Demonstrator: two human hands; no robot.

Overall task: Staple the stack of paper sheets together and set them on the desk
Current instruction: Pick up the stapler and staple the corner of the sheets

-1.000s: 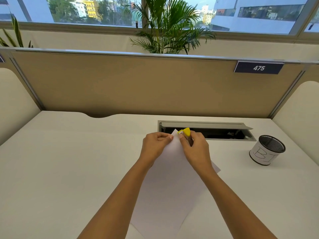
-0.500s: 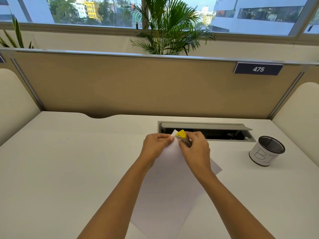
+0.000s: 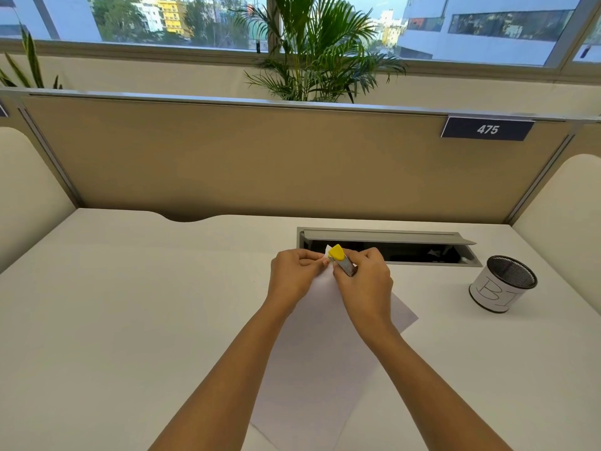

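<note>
A stack of white paper sheets [image 3: 325, 359] lies diagonally on the white desk [image 3: 130, 320], its far corner pointing toward the partition. My left hand [image 3: 292, 275] pinches that far corner. My right hand [image 3: 364, 281] grips a small stapler [image 3: 340, 258] with a yellow top and metal body, set over the same corner. The corner's tip shows just left of the stapler. My forearms cover much of the sheets.
An open grey cable tray [image 3: 390, 245] is sunk into the desk just behind my hands. A black mesh pen cup [image 3: 500, 284] with a white band stands at the right. A beige partition [image 3: 260, 164] closes the back.
The stapler has shifted slightly left and tilted onto the paper's far corner. Both hands stay at that corner.
</note>
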